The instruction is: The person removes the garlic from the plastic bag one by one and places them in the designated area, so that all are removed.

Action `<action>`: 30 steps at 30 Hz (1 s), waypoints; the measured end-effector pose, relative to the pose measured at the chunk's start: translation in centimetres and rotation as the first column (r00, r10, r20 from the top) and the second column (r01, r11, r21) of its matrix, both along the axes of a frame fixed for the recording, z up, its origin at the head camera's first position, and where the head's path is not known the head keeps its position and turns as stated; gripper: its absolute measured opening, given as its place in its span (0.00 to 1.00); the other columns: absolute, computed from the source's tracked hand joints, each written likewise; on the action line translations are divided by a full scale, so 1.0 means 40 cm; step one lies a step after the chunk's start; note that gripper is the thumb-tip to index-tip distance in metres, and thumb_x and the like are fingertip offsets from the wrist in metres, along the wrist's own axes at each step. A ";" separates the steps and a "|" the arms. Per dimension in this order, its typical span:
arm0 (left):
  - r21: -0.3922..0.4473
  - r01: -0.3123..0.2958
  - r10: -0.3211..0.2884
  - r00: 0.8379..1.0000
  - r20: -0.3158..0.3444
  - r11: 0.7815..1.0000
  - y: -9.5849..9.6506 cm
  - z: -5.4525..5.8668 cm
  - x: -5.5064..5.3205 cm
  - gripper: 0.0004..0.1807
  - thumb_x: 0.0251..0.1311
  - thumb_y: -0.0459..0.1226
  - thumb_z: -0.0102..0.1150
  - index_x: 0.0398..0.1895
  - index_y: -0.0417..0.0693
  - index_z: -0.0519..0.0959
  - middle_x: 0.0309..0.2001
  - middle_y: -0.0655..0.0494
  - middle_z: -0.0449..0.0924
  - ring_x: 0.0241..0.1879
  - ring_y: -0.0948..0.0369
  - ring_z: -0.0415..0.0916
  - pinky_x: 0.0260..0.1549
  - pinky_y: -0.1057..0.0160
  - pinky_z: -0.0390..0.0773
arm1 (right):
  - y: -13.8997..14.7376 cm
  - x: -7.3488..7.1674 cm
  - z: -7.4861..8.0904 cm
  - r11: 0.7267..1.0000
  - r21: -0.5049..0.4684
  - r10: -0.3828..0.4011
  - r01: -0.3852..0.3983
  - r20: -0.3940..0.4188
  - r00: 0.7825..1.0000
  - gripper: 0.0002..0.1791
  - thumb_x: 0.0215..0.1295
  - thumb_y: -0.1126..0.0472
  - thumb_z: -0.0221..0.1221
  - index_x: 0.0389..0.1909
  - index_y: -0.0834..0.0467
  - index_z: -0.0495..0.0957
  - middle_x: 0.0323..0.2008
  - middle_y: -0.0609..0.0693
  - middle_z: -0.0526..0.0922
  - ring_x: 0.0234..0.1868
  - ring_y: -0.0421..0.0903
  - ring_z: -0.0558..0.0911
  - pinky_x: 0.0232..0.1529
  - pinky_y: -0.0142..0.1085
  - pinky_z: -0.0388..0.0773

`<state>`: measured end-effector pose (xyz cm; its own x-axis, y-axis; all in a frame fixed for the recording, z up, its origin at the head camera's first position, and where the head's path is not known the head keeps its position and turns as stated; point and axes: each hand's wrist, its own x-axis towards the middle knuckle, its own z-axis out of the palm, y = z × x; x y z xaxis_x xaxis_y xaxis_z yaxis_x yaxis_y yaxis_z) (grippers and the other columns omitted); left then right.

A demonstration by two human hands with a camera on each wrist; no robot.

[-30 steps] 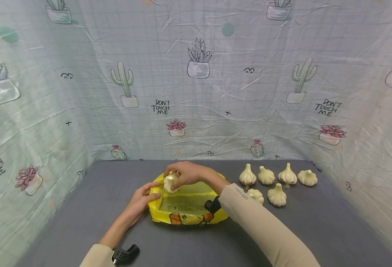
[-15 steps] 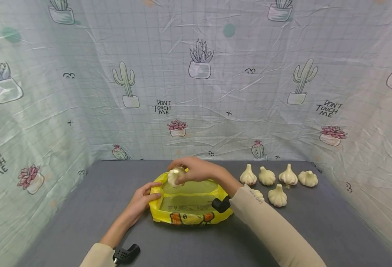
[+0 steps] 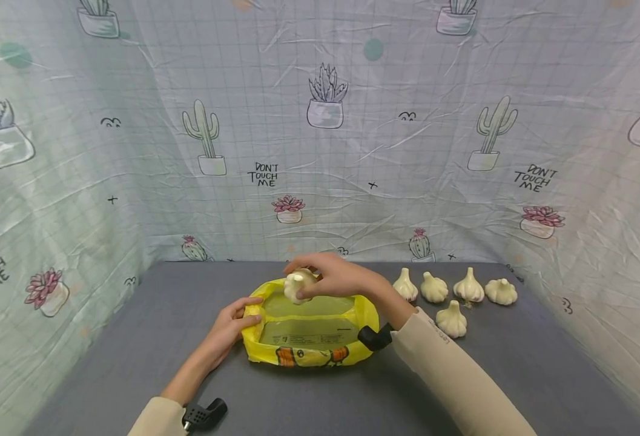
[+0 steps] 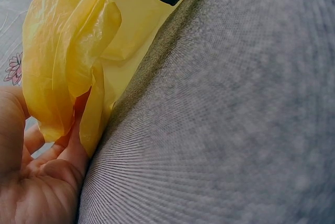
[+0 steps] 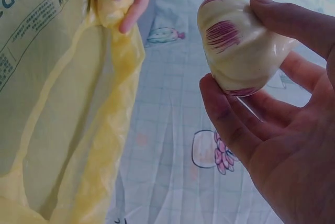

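A yellow plastic bag [image 3: 257,350] lies opened out on the grey table, with printing on its inside and an orange pattern on the near side. At its left edge, my left hand [image 3: 223,332] grips the rim between thumb and fingers; the left wrist view has the thin yellow film [image 4: 57,67] bunched there. My right hand [image 3: 337,276] holds a garlic bulb [image 3: 296,288] above the far part of the bag. Seen from the right wrist, this bulb [image 5: 235,46] is cream with purple streaks, pinched between thumb and fingertips.
Several more garlic bulbs stand or lie to the right of the bag, one garlic bulb [image 3: 451,319] nearer than the others. Behind the table [image 3: 151,339] hangs a curtain [image 3: 374,224] printed with cactus pots.
My right hand has drawn to the right over the bag, still holding the garlic bulb. My left hand keeps its grip on the bag's left rim.
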<state>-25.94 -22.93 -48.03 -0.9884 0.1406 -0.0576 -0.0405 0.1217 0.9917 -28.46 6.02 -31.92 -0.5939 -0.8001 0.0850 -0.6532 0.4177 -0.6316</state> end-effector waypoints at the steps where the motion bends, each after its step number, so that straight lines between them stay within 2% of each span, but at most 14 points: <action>1: 0.001 -0.002 0.002 1.000 0.001 1.000 0.000 0.001 0.000 0.27 0.73 0.34 0.58 0.73 0.42 0.69 0.74 0.36 0.66 0.54 0.55 0.80 0.45 0.60 0.85 | 0.004 0.002 0.000 1.000 -0.004 0.000 0.000 -0.002 1.000 0.26 0.68 0.57 0.67 0.66 0.48 0.77 0.64 0.47 0.80 0.56 0.44 0.81 0.57 0.41 0.81; 5: 0.007 0.000 0.000 1.000 0.004 1.000 0.000 0.003 0.002 0.28 0.73 0.34 0.58 0.74 0.42 0.69 0.72 0.35 0.68 0.53 0.55 0.81 0.44 0.61 0.85 | 0.022 0.008 -0.001 1.000 -0.029 0.006 -0.006 -0.001 1.000 0.25 0.68 0.58 0.67 0.66 0.50 0.78 0.63 0.49 0.80 0.54 0.44 0.80 0.54 0.40 0.82; 11: 0.013 0.014 -0.014 1.000 0.001 1.000 -0.003 0.006 0.005 0.28 0.73 0.35 0.58 0.74 0.42 0.68 0.73 0.35 0.67 0.53 0.56 0.81 0.45 0.61 0.85 | 0.044 0.018 -0.002 0.998 -0.061 0.014 -0.013 0.026 1.000 0.25 0.67 0.60 0.68 0.65 0.52 0.78 0.58 0.50 0.81 0.49 0.43 0.79 0.49 0.36 0.83; 15: 0.016 0.020 -0.020 1.000 -0.008 1.000 -0.004 0.006 0.006 0.28 0.73 0.35 0.58 0.74 0.42 0.68 0.75 0.36 0.64 0.53 0.55 0.81 0.44 0.61 0.86 | 0.060 0.027 -0.001 0.997 -0.072 -0.002 0.003 0.016 1.000 0.25 0.67 0.59 0.68 0.64 0.53 0.78 0.59 0.50 0.81 0.49 0.44 0.78 0.48 0.35 0.83; 21: 0.014 0.027 -0.027 1.000 -0.011 1.000 -0.005 0.006 0.006 0.28 0.74 0.35 0.58 0.75 0.41 0.68 0.74 0.35 0.65 0.53 0.55 0.82 0.44 0.61 0.86 | 0.088 0.039 -0.005 0.997 -0.072 -0.019 0.019 0.003 1.000 0.25 0.68 0.58 0.68 0.66 0.52 0.78 0.61 0.50 0.80 0.50 0.44 0.78 0.49 0.38 0.83; 25: 0.008 0.027 -0.027 1.000 -0.008 1.000 -0.004 0.006 0.005 0.28 0.74 0.35 0.57 0.74 0.42 0.68 0.76 0.37 0.62 0.54 0.55 0.81 0.45 0.61 0.85 | 0.108 0.048 -0.007 0.997 -0.068 -0.034 0.034 0.002 0.999 0.26 0.68 0.58 0.67 0.66 0.51 0.77 0.63 0.50 0.80 0.51 0.44 0.79 0.51 0.41 0.82; 30: 0.000 0.021 -0.021 1.000 -0.006 1.000 -0.003 0.006 0.005 0.27 0.74 0.35 0.57 0.74 0.42 0.68 0.77 0.37 0.61 0.54 0.55 0.81 0.44 0.61 0.85 | 0.134 0.060 -0.007 0.996 -0.077 -0.050 0.049 -0.013 0.999 0.25 0.69 0.57 0.67 0.66 0.50 0.77 0.65 0.50 0.79 0.55 0.45 0.79 0.54 0.42 0.81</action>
<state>-25.73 -23.04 -47.80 -0.9855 0.1615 -0.0516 -0.0319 0.1224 0.9920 -26.05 11.37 -32.19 -0.6307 -0.7606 0.1538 -0.6425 0.4007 -0.6531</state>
